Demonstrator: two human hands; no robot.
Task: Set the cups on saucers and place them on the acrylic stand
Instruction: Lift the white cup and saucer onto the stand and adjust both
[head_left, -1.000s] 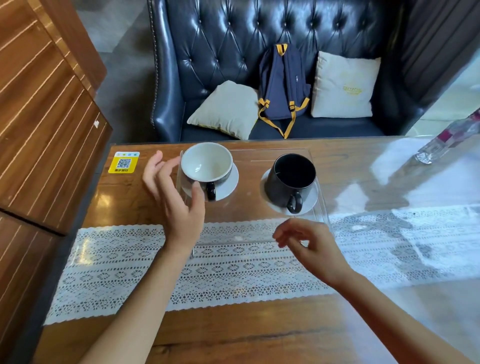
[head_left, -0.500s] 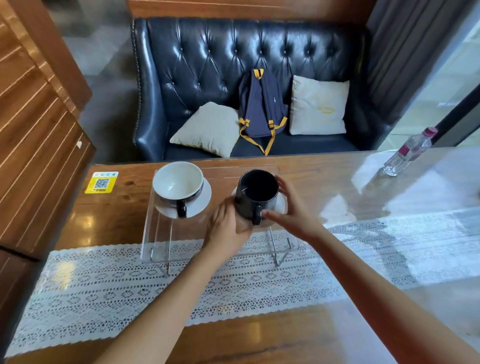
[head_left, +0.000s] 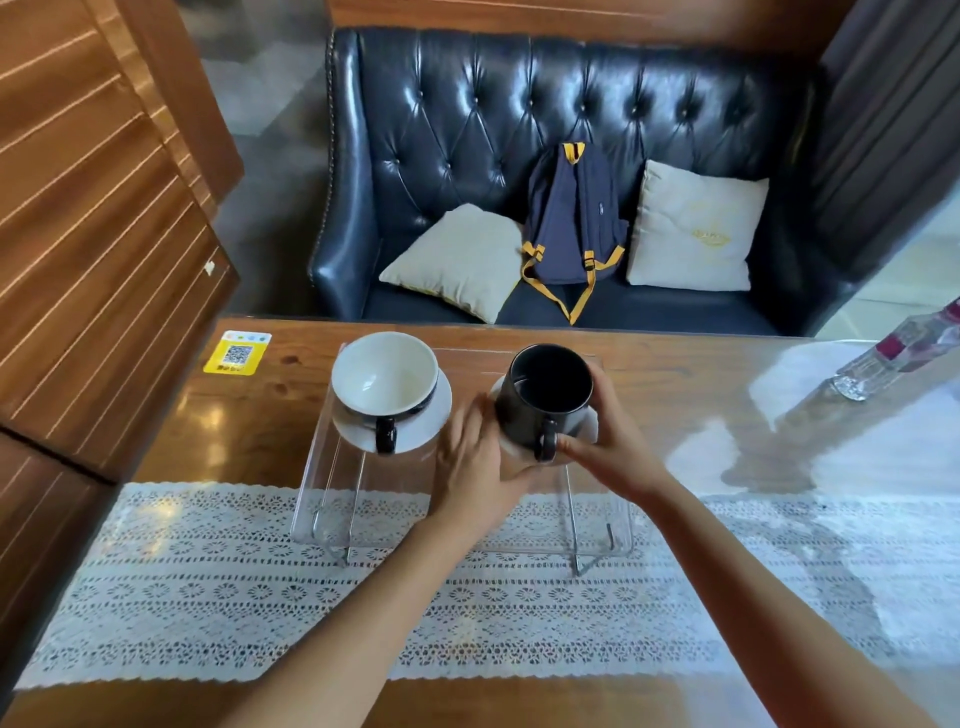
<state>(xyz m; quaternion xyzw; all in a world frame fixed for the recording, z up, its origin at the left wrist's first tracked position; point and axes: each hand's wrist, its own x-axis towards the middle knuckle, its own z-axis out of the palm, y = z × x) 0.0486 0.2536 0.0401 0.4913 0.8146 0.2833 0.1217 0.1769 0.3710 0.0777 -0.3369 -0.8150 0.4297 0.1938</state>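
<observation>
A clear acrylic stand (head_left: 363, 499) sits on the lace runner. At its left end a white cup (head_left: 384, 374) with a dark handle rests on a white saucer (head_left: 421, 431). At the right end a black cup (head_left: 548, 395) stands on its white saucer (head_left: 587, 423), handle toward me. My left hand (head_left: 478, 467) is cupped against the left side of the black cup and saucer. My right hand (head_left: 610, 447) wraps the right side, thumb by the handle. The hands hide most of that saucer.
The wooden table (head_left: 249, 441) carries a white lace runner (head_left: 260, 597), a yellow QR sticker (head_left: 236, 353) at the far left and a clear bottle (head_left: 893, 358) lying at the far right. Behind stands a dark leather sofa (head_left: 467, 130) with two cushions and a backpack.
A second ago both hands hovered free in front of the stand. They have since closed around the black cup and saucer on the stand's right end and stay there.
</observation>
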